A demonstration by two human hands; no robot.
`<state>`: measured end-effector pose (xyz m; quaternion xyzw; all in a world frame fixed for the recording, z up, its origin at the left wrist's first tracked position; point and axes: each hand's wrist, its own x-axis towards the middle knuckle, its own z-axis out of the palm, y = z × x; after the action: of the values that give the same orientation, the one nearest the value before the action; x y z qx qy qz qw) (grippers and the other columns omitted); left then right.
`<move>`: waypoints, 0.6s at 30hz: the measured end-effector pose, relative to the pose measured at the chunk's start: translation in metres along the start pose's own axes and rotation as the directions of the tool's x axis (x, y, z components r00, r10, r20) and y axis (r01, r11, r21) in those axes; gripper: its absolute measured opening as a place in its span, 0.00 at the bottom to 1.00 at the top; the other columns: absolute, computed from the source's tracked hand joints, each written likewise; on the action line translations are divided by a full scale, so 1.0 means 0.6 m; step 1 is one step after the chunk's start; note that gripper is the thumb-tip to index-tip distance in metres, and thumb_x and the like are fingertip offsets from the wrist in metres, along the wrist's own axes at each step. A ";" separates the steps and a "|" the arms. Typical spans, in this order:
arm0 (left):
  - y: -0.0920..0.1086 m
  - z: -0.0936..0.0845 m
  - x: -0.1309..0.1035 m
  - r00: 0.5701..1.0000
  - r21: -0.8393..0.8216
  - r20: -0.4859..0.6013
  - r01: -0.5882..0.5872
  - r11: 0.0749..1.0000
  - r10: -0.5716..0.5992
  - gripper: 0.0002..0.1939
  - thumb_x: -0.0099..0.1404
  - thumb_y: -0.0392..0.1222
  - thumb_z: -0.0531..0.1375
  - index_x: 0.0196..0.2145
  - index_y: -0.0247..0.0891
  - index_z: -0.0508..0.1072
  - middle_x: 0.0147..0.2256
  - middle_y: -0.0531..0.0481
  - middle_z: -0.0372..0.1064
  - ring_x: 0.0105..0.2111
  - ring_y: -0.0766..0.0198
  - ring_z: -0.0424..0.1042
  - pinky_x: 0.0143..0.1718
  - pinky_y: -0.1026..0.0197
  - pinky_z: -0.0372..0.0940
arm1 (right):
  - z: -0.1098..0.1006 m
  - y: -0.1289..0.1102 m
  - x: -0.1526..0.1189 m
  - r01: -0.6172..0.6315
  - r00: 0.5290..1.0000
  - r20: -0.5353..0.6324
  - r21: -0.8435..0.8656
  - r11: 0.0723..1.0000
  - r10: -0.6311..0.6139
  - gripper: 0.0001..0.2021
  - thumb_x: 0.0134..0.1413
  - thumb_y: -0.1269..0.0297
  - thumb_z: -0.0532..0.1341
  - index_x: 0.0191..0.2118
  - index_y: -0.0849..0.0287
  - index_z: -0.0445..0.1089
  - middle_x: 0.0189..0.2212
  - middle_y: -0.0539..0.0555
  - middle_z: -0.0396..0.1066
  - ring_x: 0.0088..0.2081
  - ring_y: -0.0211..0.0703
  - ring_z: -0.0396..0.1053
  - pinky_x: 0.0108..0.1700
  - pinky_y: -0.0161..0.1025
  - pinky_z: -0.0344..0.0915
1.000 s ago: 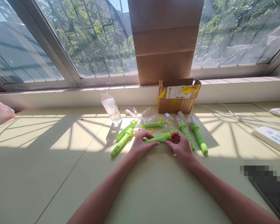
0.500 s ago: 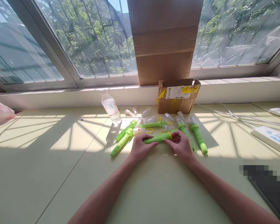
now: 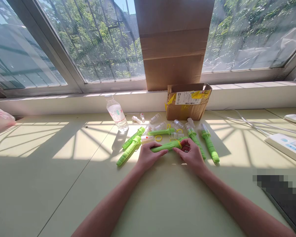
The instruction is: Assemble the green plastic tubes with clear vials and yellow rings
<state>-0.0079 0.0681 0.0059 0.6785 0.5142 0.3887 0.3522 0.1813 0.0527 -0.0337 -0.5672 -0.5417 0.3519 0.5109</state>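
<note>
My left hand point(image 3: 148, 156) is closed round the plain end of a green plastic tube point(image 3: 166, 146), held level just above the table. At the tube's other end, my right hand point(image 3: 192, 154) pinches a yellow ring point(image 3: 180, 144) that sits around it. Two green ribbed tubes point(image 3: 128, 150) lie left of my hands. Another green tube point(image 3: 161, 132) lies behind them. To the right are two more, one of them a green tube with a clear cap point(image 3: 210, 144). Loose yellow rings, such as one ring point(image 3: 158, 138), and clear caps point(image 3: 160, 126) are scattered behind my hands.
A water bottle point(image 3: 117, 113) stands at the back left. An open cardboard box point(image 3: 187, 108) stands by the windowsill. On the right are a white power strip point(image 3: 286, 146) with cables and a dark object point(image 3: 281, 197), partly blurred. A pink plastic bag point(image 3: 1, 121) lies far left.
The yellow ring and my right fingertips have shifted very slightly at the tube's end. Both hands keep nearly the same place, and the other things lie as before.
</note>
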 end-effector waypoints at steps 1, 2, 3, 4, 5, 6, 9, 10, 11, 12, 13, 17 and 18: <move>0.000 0.000 0.000 1.000 -0.005 0.000 0.007 1.000 -0.007 0.16 0.49 0.53 0.66 0.27 0.36 0.76 0.25 0.52 0.70 0.25 0.67 0.65 0.25 0.66 0.58 | 0.000 0.000 0.001 0.010 1.000 0.010 -0.005 1.000 -0.009 0.20 0.40 0.52 0.67 0.34 0.55 0.59 0.23 0.47 0.65 0.23 0.38 0.63 0.23 0.35 0.61; 0.001 -0.001 0.000 1.000 -0.009 0.002 0.015 1.000 -0.015 0.17 0.49 0.53 0.66 0.27 0.36 0.76 0.24 0.53 0.70 0.24 0.68 0.64 0.25 0.66 0.58 | 0.000 0.000 0.001 0.021 1.000 0.020 -0.009 1.000 -0.021 0.21 0.40 0.53 0.68 0.35 0.55 0.59 0.24 0.48 0.66 0.24 0.38 0.64 0.24 0.36 0.62; 0.001 -0.001 -0.001 1.000 -0.013 0.003 0.024 1.000 -0.024 0.17 0.49 0.54 0.65 0.27 0.36 0.76 0.23 0.53 0.69 0.23 0.68 0.64 0.24 0.67 0.57 | 0.000 0.000 0.001 0.033 0.999 0.028 -0.011 0.999 -0.033 0.21 0.40 0.54 0.68 0.36 0.55 0.58 0.25 0.48 0.67 0.25 0.39 0.65 0.25 0.36 0.63; 0.002 -0.001 -0.001 0.999 -0.015 0.005 0.032 0.999 -0.032 0.17 0.49 0.54 0.65 0.27 0.35 0.76 0.22 0.53 0.68 0.23 0.69 0.63 0.23 0.67 0.56 | 0.000 -0.001 0.001 0.044 0.999 0.031 -0.013 0.999 -0.043 0.21 0.40 0.54 0.68 0.36 0.55 0.58 0.26 0.49 0.67 0.26 0.40 0.66 0.27 0.37 0.63; 0.002 -0.001 -0.001 0.999 -0.016 0.007 0.039 0.999 -0.039 0.17 0.49 0.54 0.65 0.26 0.35 0.76 0.22 0.53 0.68 0.23 0.69 0.63 0.23 0.67 0.56 | 0.001 -0.001 0.001 0.050 0.998 0.031 -0.015 0.999 -0.050 0.20 0.41 0.55 0.67 0.36 0.55 0.58 0.27 0.49 0.67 0.26 0.40 0.66 0.27 0.37 0.64; 0.002 -0.002 -0.001 0.999 -0.016 0.008 0.044 0.999 -0.043 0.17 0.49 0.54 0.65 0.26 0.35 0.76 0.22 0.53 0.68 0.22 0.69 0.62 0.23 0.67 0.56 | 0.001 -0.002 0.000 0.055 0.998 0.026 -0.016 0.998 -0.054 0.19 0.42 0.55 0.67 0.36 0.55 0.58 0.28 0.49 0.67 0.27 0.40 0.67 0.28 0.37 0.64; 0.002 -0.002 0.000 0.999 -0.014 0.013 0.052 0.999 -0.052 0.18 0.49 0.55 0.65 0.26 0.35 0.76 0.22 0.54 0.67 0.22 0.70 0.62 0.22 0.67 0.56 | 0.002 -0.001 -0.002 0.055 0.998 0.010 -0.015 0.998 -0.054 0.18 0.43 0.56 0.66 0.35 0.55 0.59 0.27 0.49 0.67 0.27 0.40 0.66 0.27 0.37 0.64; 0.002 -0.002 0.000 0.998 -0.016 0.017 0.055 0.998 -0.055 0.18 0.49 0.55 0.65 0.26 0.36 0.76 0.21 0.54 0.67 0.22 0.70 0.62 0.22 0.67 0.56 | 0.002 -0.001 -0.003 0.049 0.999 0.009 -0.015 0.999 -0.049 0.17 0.43 0.56 0.66 0.35 0.55 0.59 0.26 0.48 0.66 0.26 0.40 0.66 0.27 0.37 0.63; 0.002 -0.003 0.000 0.998 -0.019 0.022 0.059 0.998 -0.059 0.18 0.49 0.55 0.65 0.26 0.36 0.76 0.21 0.54 0.67 0.21 0.70 0.63 0.22 0.67 0.56 | 0.002 -0.001 -0.004 0.043 0.999 0.008 -0.017 0.999 -0.043 0.17 0.43 0.55 0.66 0.35 0.55 0.59 0.25 0.48 0.66 0.25 0.40 0.65 0.26 0.36 0.63; 0.002 -0.003 0.001 0.998 -0.023 0.027 0.064 0.998 -0.063 0.18 0.49 0.55 0.65 0.26 0.36 0.75 0.21 0.54 0.67 0.21 0.69 0.63 0.22 0.67 0.56 | 0.002 0.000 -0.004 0.037 0.999 0.006 -0.018 0.999 -0.037 0.17 0.43 0.55 0.66 0.35 0.54 0.59 0.24 0.47 0.65 0.25 0.39 0.65 0.25 0.36 0.63; 0.002 -0.003 0.001 0.997 -0.026 0.032 0.069 0.997 -0.068 0.18 0.49 0.55 0.65 0.26 0.36 0.75 0.21 0.54 0.67 0.21 0.69 0.63 0.22 0.67 0.56 | 0.002 0.000 -0.005 0.031 1.000 0.005 -0.020 0.999 -0.031 0.17 0.43 0.55 0.66 0.35 0.54 0.59 0.23 0.47 0.65 0.24 0.39 0.64 0.25 0.36 0.62; 0.003 -0.005 0.003 0.994 -0.018 0.045 0.097 0.995 -0.096 0.18 0.49 0.56 0.65 0.26 0.36 0.75 0.19 0.54 0.67 0.20 0.69 0.63 0.21 0.67 0.56 | 0.002 -0.002 -0.006 0.024 1.000 -0.004 -0.020 1.000 -0.024 0.19 0.41 0.53 0.67 0.34 0.54 0.59 0.22 0.46 0.64 0.23 0.39 0.63 0.23 0.36 0.62; 0.004 -0.006 0.003 0.993 -0.016 0.050 0.105 0.994 -0.104 0.18 0.49 0.56 0.65 0.26 0.36 0.75 0.19 0.54 0.66 0.19 0.69 0.63 0.21 0.67 0.55 | 0.003 -0.003 -0.006 0.024 1.000 -0.006 -0.015 1.000 -0.024 0.19 0.41 0.53 0.67 0.34 0.54 0.59 0.22 0.46 0.65 0.22 0.39 0.63 0.23 0.36 0.61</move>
<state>-0.0097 0.0696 0.0096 0.6569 0.5365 0.3576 0.3909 0.1787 0.0495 -0.0330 -0.5656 -0.5495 0.3401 0.5123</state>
